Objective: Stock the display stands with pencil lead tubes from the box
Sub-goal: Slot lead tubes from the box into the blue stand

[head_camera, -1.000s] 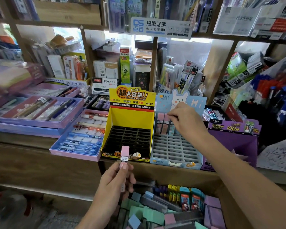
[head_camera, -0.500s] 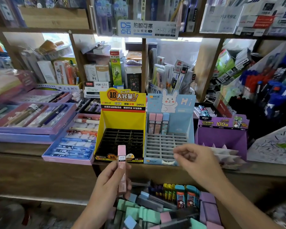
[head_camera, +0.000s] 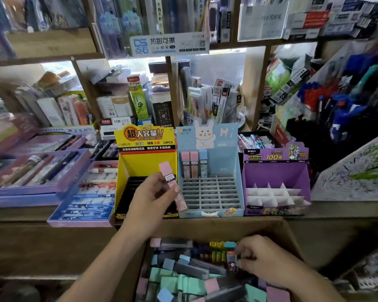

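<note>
Stocking a stationery counter: a pink lead tube (head_camera: 169, 178) sits tilted in a person's left hand (head_camera: 153, 197), gripped low between thumb and curled fingers. Its top leans to the left and its lower end hangs at the front left corner of a blue display stand (head_camera: 207, 136)

Just right of that hand, the rabbit-printed blue stand shows a grey grid of slots. Three standing tubes (head_camera: 193, 164), two pink and one blue, are upright in its back row

Directly behind the left hand is a yellow display stand (head_camera: 146, 159) with a black grid inside. Further right, above the right hand, is a purple display stand (head_camera: 275, 171) fitted with white dividers

Nearer the person, the right hand (head_camera: 264, 260) reaches into a cardboard box (head_camera: 227, 223). Its thumb and curled fingers pinch a teal-capped tube (head_camera: 230, 256) that stands beside yellow-topped ones at the box's far side

Left of the right hand, under the left forearm, loose tubes (head_camera: 183, 280) in mint, pink, blue and grey lie heaped in the box

Well left of the left hand, flat purple pen trays (head_camera: 37, 171) rest on the wooden counter (head_camera: 42, 216), and packed shelves (head_camera: 52, 42) rise beyond both hands
</note>
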The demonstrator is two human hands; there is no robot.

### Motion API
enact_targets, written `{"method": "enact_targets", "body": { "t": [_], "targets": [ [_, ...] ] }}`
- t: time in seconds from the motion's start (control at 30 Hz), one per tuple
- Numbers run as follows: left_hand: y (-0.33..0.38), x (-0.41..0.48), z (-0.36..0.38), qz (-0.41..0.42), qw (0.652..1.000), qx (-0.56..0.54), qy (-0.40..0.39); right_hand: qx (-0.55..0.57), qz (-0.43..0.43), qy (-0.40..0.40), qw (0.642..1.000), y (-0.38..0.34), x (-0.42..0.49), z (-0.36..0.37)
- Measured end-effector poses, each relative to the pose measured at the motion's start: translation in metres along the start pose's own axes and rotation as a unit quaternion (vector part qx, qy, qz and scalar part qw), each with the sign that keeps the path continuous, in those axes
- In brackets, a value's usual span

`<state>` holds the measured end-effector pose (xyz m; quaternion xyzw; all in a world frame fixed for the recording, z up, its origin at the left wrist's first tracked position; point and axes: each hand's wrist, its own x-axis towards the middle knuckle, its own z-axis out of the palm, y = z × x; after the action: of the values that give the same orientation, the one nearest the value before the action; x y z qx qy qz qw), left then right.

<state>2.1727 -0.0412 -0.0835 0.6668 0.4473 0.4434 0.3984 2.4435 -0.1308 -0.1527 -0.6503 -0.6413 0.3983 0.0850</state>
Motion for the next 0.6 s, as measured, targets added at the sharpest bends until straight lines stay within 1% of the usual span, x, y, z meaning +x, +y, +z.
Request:
{"method": "enact_targets", "body": {
  "t": [0.17, 0.27, 0.4, 0.53, 0.6],
  "targets": [
    [0.008, 0.041, 0.006, 0.013, 0.999, 0.021, -0.031, 0.016, 0.002, 0.013, 1.0, 0.004, 0.001, 0.001],
    [0.009, 0.061, 0.009, 0.022, 0.999, 0.042, -0.019, 0.023, 0.001, 0.011, 1.0, 0.005, 0.0, 0.0],
    [0.008, 0.076, 0.01, 0.028, 0.991, 0.127, 0.012, 0.037, 0.006, 0.008, 0.999, 0.004, -0.001, -0.001],
    [0.007, 0.082, 0.01, 0.055, 0.975, 0.216, 0.009, 0.04, 0.007, 0.009, 0.999, 0.002, -0.003, -0.002],
    [0.009, 0.083, 0.01, 0.064, 0.969, 0.238, 0.005, 0.04, 0.007, 0.009, 0.999, 0.001, -0.003, -0.002]
  ]
}}
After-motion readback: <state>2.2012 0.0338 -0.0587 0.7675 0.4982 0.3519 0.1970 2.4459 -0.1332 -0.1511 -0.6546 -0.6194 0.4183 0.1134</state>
